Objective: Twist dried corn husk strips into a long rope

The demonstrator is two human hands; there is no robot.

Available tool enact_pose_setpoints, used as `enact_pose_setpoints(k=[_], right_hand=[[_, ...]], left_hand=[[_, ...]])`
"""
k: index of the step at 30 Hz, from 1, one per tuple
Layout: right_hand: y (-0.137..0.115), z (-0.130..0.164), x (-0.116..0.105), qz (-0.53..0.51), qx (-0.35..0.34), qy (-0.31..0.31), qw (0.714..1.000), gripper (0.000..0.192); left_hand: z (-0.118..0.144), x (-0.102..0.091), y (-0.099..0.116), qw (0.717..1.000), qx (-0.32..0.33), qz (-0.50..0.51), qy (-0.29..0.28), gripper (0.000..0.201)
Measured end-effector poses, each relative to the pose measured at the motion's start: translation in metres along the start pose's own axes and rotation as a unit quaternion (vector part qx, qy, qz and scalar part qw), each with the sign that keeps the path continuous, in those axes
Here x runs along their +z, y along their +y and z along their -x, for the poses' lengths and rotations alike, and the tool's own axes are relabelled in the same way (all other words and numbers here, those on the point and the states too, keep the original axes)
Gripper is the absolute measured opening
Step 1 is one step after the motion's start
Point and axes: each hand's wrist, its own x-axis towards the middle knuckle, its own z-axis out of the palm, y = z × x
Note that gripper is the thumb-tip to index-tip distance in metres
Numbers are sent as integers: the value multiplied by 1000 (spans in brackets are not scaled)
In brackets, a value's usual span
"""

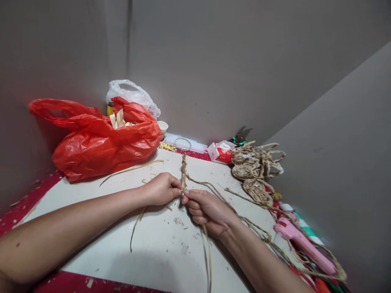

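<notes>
My left hand (161, 189) and my right hand (206, 209) meet at the middle of the white board (122, 244), both pinching a twisted straw cord (183, 169) that stands upright between the fingertips. Loose straw strands (207, 260) hang from the cord down toward the near edge, and others trail right across the board. A long single straw strip (131, 169) lies on the board behind my left hand.
A red plastic bag (100, 140) with straw strips sits at the back left, a white bag (134, 95) behind it. Woven straw pieces (256, 171) lie at the right, with a pink glue gun (302, 244), a red-and-white box (220, 151) and green-handled pliers (240, 138). Grey walls close in.
</notes>
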Motion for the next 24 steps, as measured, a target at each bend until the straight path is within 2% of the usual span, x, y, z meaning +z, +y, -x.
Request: enact_pose_setpoints(k=[4,7,11,15,18,20,22,24], right_hand=[[4,1,11,53,-45,65,995,23],[6,2,15,73,-59,90,992,22],[8,1,15,8,-65,54,996,37],[11,1,13,-37,-55,32,997,42],[12,1,14,-39,-62,40,996,40],[11,2,13,-35,-60,39,997,31],[10,2,12,-30,-57,32,997,26],[9,3,10,-31,-66,28,997,26]], left_hand=[[6,-4,10,990,-30,-127,43,18],[13,-3,23,979,-59,-192,42,20],[23,9,37,965,-61,-253,26,22],[30,25,37,948,-73,-309,14,20],[35,37,31,946,-47,-320,23,25],[39,42,29,948,-14,-317,11,22],[42,43,31,953,15,-301,-11,18],[42,37,35,958,44,-283,0,23]])
